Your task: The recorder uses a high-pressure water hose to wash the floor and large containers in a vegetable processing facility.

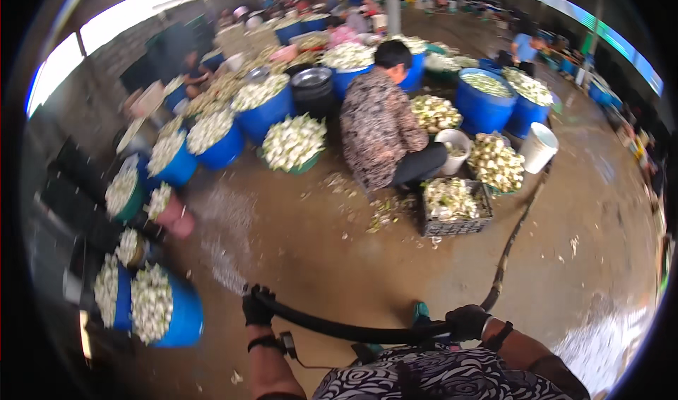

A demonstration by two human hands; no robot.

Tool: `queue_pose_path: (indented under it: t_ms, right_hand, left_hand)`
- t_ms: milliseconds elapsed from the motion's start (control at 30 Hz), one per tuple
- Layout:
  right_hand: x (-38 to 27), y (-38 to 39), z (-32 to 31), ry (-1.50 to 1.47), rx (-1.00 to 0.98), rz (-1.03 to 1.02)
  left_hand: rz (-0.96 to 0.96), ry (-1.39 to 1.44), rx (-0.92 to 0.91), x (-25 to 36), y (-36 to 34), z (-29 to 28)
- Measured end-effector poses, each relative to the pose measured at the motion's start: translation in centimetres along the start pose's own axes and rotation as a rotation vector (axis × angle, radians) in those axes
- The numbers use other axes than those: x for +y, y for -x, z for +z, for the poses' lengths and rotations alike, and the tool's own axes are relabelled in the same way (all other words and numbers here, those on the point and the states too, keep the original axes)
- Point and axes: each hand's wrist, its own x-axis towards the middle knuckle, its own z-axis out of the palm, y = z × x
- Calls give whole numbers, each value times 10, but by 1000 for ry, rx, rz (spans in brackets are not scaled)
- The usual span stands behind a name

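Note:
A thick black hose (339,326) runs across in front of my body. Near its open end, my left hand (258,305), in a black glove, is closed round it. Water (227,262) sprays out of that end onto the brown floor ahead and to the left. My right hand (467,322), also in a black glove, grips the hose farther back, close to my right side. Beyond that hand the hose trails along the floor to the far right. A large blue barrel (185,314) heaped with pale white-green vegetables stands to the left of my left hand.
A person (381,117) in a patterned top sits low ahead, beside a black crate (459,225) of pale vegetables. White buckets (540,148) and more full blue barrels (486,103) stand around. Vegetable scraps (385,213) litter the wet floor. Other people are farther back.

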Motion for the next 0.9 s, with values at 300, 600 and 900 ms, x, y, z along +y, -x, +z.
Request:
queue_pose_path:
  t_ms: [300, 600, 900]
  right_hand:
    - [7, -1, 24, 55, 156, -89]
    - [-5, 18, 24, 74, 201, -55]
    - [-36, 46, 11, 2, 376, -153]
  left_hand:
    - [-80, 291, -39, -7, 12, 2]
    - [-92, 272, -52, -14, 15, 4]
    - [-62, 235, -3, -10, -5, 7]
